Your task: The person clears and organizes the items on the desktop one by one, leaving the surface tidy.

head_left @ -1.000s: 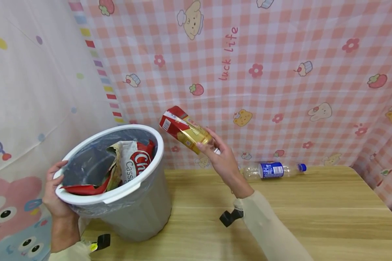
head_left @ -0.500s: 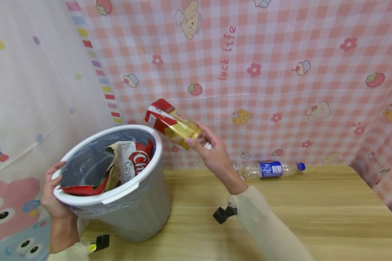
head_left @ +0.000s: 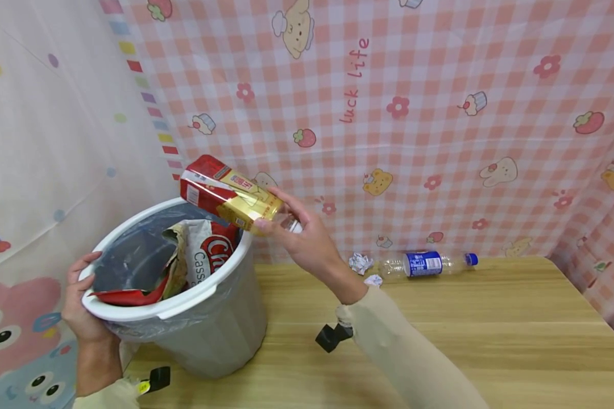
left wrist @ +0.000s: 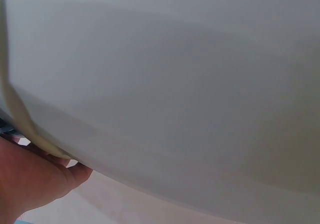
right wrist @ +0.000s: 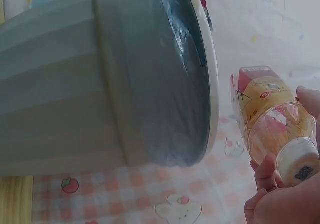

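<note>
While the left hand (head_left: 82, 309) hooks its fingers over the white rim (head_left: 117, 310) of a round grey plastic bin (head_left: 217, 335), the right hand (head_left: 307, 241) holds a clear plastic bottle with a red-and-gold label and a white cap (head_left: 235, 199). The right thumb and fingers are curled round the bottle near its capped end, parted only as far as its width. The bottle lies aslant in the air, its red base raised and pointing left, over the far right part of the bin's mouth; in the right wrist view a gap shows between it and the rim. The left wrist view shows just part of the left hand, against the bin's wall.

A thin see-through plastic liner (head_left: 138, 255) covers the bin's inside and folds down over the outside. In it sits a crumpled white-and-red snack bag (head_left: 199, 255) with dark and white lettering.

To the right, on the light wood-grain tabletop (head_left: 440, 329), a clear plastic bottle with a blue label and blue cap (head_left: 423, 264) lies on its side, with two crumpled white paper balls (head_left: 360, 263) near its base end. Behind hangs a pink-and-white checked cloth (head_left: 440, 68) with cartoon prints.
</note>
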The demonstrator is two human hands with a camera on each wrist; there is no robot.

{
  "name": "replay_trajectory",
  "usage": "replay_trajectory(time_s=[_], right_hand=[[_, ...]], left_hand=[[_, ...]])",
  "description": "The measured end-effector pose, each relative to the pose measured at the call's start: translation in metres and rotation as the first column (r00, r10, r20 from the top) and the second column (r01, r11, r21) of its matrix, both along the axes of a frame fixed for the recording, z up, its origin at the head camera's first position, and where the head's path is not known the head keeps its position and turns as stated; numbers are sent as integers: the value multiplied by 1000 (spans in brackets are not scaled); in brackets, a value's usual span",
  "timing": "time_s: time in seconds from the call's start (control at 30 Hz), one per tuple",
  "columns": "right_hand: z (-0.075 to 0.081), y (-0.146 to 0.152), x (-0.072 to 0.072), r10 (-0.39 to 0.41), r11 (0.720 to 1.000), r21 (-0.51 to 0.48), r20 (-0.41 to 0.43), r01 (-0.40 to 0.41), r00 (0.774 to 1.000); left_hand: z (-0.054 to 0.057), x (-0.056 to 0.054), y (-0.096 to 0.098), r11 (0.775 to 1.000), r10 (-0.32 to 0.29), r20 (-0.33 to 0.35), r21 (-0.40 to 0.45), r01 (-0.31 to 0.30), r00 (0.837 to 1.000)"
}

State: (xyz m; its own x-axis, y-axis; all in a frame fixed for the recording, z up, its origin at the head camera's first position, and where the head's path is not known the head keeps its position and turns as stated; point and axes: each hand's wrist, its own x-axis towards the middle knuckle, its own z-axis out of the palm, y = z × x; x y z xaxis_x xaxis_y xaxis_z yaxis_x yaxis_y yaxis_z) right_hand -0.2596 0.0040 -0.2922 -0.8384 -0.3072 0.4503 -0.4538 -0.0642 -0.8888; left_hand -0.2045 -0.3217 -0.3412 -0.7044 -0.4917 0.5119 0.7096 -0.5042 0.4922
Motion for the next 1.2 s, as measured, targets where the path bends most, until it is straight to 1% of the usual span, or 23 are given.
replay_trajectory(time_s=[0.1, 0.2, 0.27, 0.4, 0.5, 0.6, 0.77, 0.87, 0.97, 1.03, 1.1, 1.17, 1.2], right_hand=[[3, -8, 3, 45, 999, 4, -18, -45, 999], [7, -14, 6, 79, 996, 30, -14, -78, 997], [10, -18, 7, 99, 994, 48, -27, -97, 995], [15, -28, 13, 125, 989, 80, -10, -124, 992], [19, -36, 15, 128, 985, 118, -13, -125, 992], [22, -44, 16, 111, 979, 179, -41, -102, 993], [26, -55, 14, 86, 959, 278, -100, -55, 991], [28, -62, 12, 88, 944, 327, -119, -45, 989], [28, -68, 11, 87, 917, 399, -143, -23, 986], [27, -72, 11, 74, 884, 468, -174, 16, 982], [25, -76, 12, 60, 844, 532, -212, 63, 975], [24, -79, 12, 40, 806, 581, -245, 113, 969], [23, -80, 13, 29, 792, 596, -252, 131, 967]], left_hand=[[0, 0, 0, 1000, 5, 3, -8, -5, 1000], [0, -1, 0, 1000, 10, 10, -12, -10, 1000], [1, -1, 1, 1000, 18, 17, -15, -17, 1000], [1, -1, 1, 999, 37, 36, -15, -37, 999], [2, -1, 2, 998, 53, 51, -19, -52, 997], [1, 0, 2, 998, 61, 60, -24, -60, 996], [0, 1, 2, 996, 79, 81, -55, -74, 994], [0, 0, 2, 995, 87, 89, -60, -82, 992], [1, 0, 2, 995, 89, 92, -51, -85, 992], [1, -1, 2, 995, 93, 95, -47, -88, 991], [2, -1, 2, 994, 99, 100, -51, -94, 990], [2, -1, 1, 994, 107, 102, -50, -102, 989], [2, -1, 1, 994, 107, 100, -47, -103, 989]])
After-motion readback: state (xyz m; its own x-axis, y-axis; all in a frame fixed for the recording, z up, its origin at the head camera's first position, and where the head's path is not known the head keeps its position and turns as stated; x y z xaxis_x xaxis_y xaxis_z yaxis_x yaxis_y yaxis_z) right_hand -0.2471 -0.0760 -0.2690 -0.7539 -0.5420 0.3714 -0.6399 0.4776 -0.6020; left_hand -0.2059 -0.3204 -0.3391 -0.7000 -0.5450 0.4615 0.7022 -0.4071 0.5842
